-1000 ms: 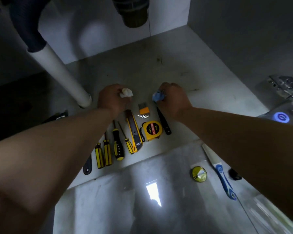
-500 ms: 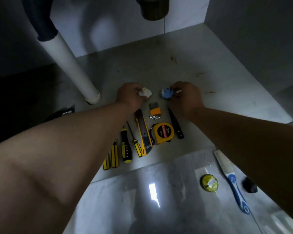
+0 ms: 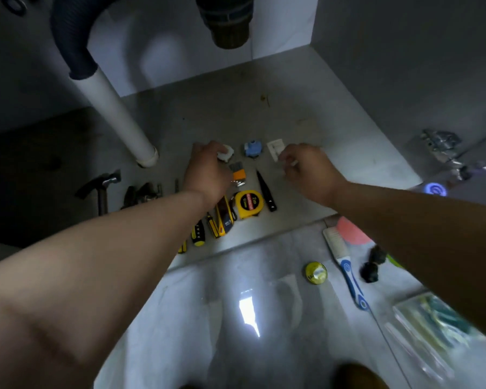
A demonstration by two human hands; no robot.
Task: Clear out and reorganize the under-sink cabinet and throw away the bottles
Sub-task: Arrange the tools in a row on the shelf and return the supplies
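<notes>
Inside the under-sink cabinet, my left hand [image 3: 208,171] reaches to the cabinet floor [image 3: 236,113] and its fingertips grip a small white roll [image 3: 225,154] that rests there. A small blue roll [image 3: 252,148] lies free just right of it. Beside that lies a small white square piece [image 3: 275,149]. My right hand [image 3: 309,171] hovers just right of the white piece, fingers loosely curled; I see nothing held in it. No bottles are in view.
A row of tools lies nearer me: yellow tape measure [image 3: 249,204], utility knife [image 3: 225,214], screwdrivers [image 3: 198,234], black tool [image 3: 267,192], hammer [image 3: 101,186]. A white drain pipe [image 3: 118,113] slants down on the left. On the outside floor lie a brush [image 3: 345,265] and a yellow disc [image 3: 316,273].
My right hand has let go of the blue roll and the white piece, which now lie on the cabinet floor, and has drawn back right. My left hand still grips the white roll.
</notes>
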